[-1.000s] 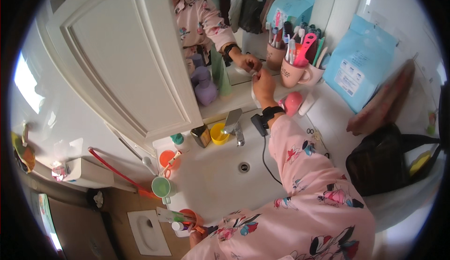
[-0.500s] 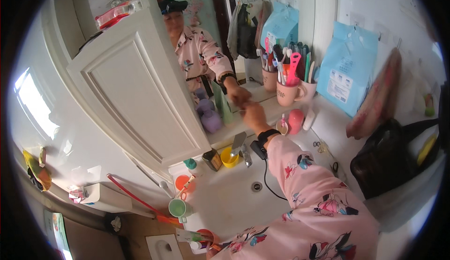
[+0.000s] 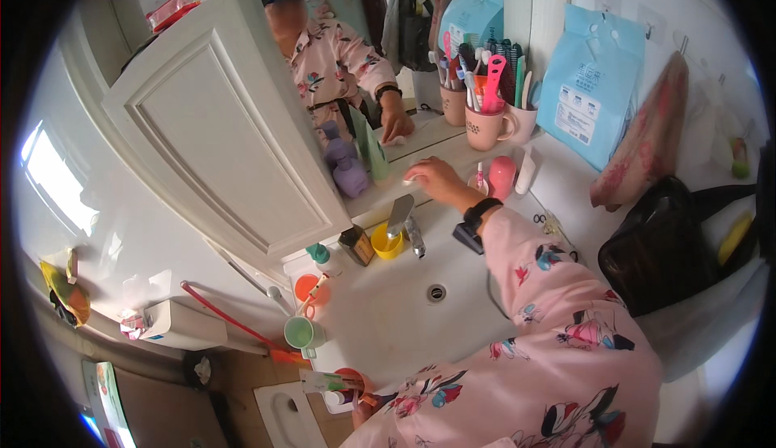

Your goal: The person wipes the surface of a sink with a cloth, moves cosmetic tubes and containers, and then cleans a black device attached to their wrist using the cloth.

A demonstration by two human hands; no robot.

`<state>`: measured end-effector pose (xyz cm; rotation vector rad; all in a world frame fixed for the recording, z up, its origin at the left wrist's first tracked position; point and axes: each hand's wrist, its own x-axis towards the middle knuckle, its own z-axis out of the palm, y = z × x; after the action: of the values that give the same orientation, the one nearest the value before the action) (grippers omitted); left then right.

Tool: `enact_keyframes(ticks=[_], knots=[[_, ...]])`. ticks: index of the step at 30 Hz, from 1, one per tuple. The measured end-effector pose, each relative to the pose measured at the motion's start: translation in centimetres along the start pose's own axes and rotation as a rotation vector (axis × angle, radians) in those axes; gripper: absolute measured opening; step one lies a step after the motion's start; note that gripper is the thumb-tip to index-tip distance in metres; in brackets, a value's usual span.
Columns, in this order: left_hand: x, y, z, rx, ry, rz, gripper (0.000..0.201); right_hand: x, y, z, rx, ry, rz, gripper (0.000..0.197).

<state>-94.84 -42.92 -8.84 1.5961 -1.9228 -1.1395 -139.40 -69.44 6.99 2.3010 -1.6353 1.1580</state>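
Note:
My right hand (image 3: 440, 181) reaches across the sink to the ledge under the mirror. Its fingers press a small white wad (image 3: 411, 180) down on the ledge; whether it is tissue or cloth is unclear. A lilac bottle (image 3: 352, 178) and a pale green pack (image 3: 373, 157) stand just left of it on the ledge. My left hand (image 3: 366, 409), low in the view, is closed round an orange cup (image 3: 354, 377). A white-and-green tube (image 3: 330, 381) sticks out of this cup. The sleeve hides part of the hand.
Below my right arm is the white sink (image 3: 380, 327) with its tap (image 3: 399, 218). A yellow cup (image 3: 386, 242), dark bottle (image 3: 356, 244) and green mug (image 3: 303, 333) line its rim. A pink mug (image 3: 487, 129) of brushes stands right. A cabinet door (image 3: 226, 141) hangs left.
My right hand has come down from the mirror onto the ledge, and the white wad now shows under its fingers. The view has shifted slightly. My left hand stays at the orange cup.

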Motion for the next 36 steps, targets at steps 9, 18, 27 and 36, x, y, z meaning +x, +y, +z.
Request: enact_keyframes(ticks=[9,18,27,36], knots=[[-0.4,0.3,0.1,0.009,0.002,0.014,0.008,-0.4,-1.5,0.5,0.029,0.144,-0.008,0.020],[-0.8,0.3,-0.1,0.014,0.010,0.029,0.008,-0.2,-2.4,-0.1,0.054,0.071,0.343,0.016],[-1.0,0.2,-0.5,0.055,-0.007,0.056,0.008,-8.9,-6.3,-3.8,1.717,-0.052,0.803,0.027],[2.1,8.0,-1.3,0.113,-0.091,0.292,0.008,-16.6,-5.5,-5.8,1.529,0.094,1.108,0.028]])
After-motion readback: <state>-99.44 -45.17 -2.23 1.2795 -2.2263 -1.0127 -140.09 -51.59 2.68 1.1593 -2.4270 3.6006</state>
